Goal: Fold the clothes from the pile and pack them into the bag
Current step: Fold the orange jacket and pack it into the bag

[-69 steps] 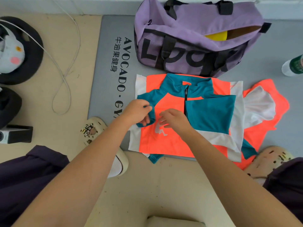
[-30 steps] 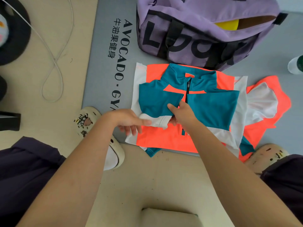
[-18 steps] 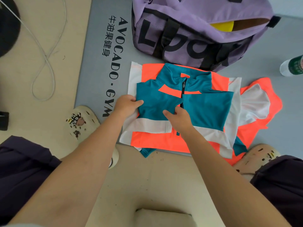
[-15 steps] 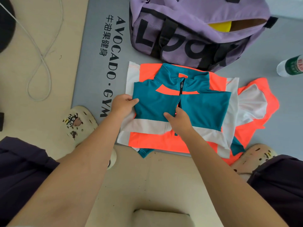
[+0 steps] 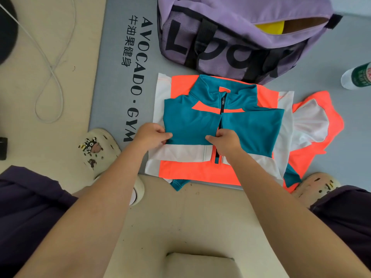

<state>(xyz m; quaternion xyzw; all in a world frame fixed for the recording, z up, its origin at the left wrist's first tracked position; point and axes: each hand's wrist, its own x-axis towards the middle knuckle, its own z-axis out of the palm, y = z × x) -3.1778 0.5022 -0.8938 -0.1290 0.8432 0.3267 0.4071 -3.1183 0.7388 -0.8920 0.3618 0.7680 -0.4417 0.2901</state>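
as before, left hand (image 5: 149,135) now pinches sleeve (image 5: 190,125) edge.

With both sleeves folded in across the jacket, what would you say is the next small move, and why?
Probably fold the hem up toward the collar. Both hands already pinch the folded sleeves on the jacket, which lies flat on the mat, while the orange hem nearest the person remains unfolded. The bag is open behind it.

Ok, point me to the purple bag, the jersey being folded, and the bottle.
purple bag (image 5: 230,9), head view, on its top panel.
jersey (image 5: 190,123), head view, on the folded teal left sleeve.
bottle (image 5: 359,76), head view, on its green label at the right edge.
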